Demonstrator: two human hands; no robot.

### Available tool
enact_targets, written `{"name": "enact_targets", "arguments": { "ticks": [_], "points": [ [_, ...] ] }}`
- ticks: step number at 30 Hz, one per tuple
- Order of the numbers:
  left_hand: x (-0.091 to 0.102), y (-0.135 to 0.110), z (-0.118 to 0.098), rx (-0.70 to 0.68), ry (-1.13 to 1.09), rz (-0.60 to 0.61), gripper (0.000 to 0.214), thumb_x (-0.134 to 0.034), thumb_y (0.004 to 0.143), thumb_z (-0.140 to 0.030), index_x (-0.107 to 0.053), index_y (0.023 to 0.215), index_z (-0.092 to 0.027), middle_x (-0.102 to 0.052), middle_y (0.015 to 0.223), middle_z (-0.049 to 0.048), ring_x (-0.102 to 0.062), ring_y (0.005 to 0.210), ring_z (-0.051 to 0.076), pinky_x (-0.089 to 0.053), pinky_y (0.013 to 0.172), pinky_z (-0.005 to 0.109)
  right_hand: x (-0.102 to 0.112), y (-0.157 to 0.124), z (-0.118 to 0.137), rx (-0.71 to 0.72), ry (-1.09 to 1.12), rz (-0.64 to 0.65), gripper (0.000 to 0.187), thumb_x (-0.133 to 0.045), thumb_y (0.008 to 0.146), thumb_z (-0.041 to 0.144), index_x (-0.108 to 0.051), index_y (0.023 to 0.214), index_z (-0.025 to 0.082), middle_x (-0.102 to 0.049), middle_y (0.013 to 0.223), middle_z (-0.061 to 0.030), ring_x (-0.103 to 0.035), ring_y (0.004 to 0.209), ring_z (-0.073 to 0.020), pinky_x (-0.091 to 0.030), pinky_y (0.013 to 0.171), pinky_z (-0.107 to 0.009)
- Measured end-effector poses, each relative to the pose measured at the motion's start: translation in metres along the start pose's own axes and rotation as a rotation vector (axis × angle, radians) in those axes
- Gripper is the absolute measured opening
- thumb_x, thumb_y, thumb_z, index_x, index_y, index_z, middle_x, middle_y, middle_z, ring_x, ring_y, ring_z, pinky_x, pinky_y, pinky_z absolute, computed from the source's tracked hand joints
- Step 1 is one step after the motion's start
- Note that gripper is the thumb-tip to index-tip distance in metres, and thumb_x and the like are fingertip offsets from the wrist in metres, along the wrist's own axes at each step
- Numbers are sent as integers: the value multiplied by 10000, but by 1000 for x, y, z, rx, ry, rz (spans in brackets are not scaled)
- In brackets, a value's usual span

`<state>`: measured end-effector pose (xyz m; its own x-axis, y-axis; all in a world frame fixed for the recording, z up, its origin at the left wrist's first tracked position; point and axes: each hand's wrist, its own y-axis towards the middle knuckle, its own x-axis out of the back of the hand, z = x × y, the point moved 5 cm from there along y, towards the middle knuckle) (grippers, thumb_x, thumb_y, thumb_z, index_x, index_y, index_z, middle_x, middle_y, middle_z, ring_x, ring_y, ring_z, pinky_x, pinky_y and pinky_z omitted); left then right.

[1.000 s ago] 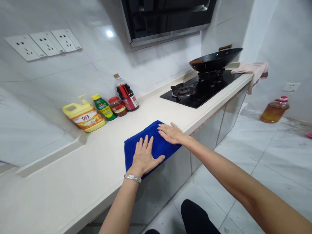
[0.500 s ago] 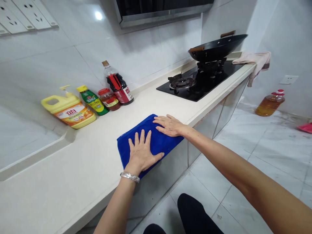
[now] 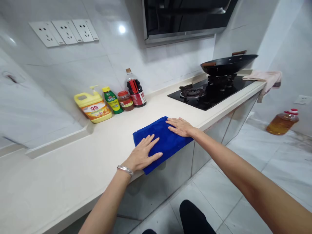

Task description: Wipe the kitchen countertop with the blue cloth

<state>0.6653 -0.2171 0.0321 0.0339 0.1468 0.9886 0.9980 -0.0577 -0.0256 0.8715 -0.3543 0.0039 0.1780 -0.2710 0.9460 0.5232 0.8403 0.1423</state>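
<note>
A blue cloth lies spread on the white countertop, its front edge hanging over the counter's edge. My left hand rests on the cloth's left part, fingers stretched out and thumb apart, with a silver bracelet at the wrist. On the far right part of the cloth, my right hand lies flat with its fingers extended. Neither hand grips the cloth.
Along the wall stand a yellow detergent jug, a green bottle, a red-lidded jar and a dark sauce bottle. A wok sits on the gas stove. A pink towel drapes over the counter's end. An oil jug stands on the floor.
The view has swung left and up, so more wall and sockets show. My left hand has shifted toward the cloth's left edge, its fingers closer together. The right hand stays on the cloth.
</note>
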Motion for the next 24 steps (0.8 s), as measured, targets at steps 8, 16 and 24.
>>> {"name": "enact_targets", "arguments": {
  "ticks": [8,16,24],
  "points": [
    [8,-65,113,324,62,-110,732,-173,998,-607,-315,1577,-181,-260,1642,49,-164,1533,261,-166,1264,474,0,-3,4,-13,-26,-36,637,-245,1007,549,-376,1550,243,-301,1637,-52,-256,1510,-247,-151,1238,-552],
    [3,-66,111,360,36,-132,773,-198,969,-676,-305,1580,-214,-210,1655,48,-144,1538,274,-137,1253,510,14,-8,76,255,-222,-278,515,-339,985,302,-528,1426,115,-497,1501,-185,-425,1415,-279,-213,1232,-513],
    [2,-68,113,355,16,-163,776,-222,963,-684,-330,1570,-213,-247,1646,52,-167,1534,271,-154,1251,497,-36,32,167,194,-80,145,683,-234,1010,619,-294,1589,262,-197,1670,-31,-97,1539,-333,-66,1229,-616]
  ]
}}
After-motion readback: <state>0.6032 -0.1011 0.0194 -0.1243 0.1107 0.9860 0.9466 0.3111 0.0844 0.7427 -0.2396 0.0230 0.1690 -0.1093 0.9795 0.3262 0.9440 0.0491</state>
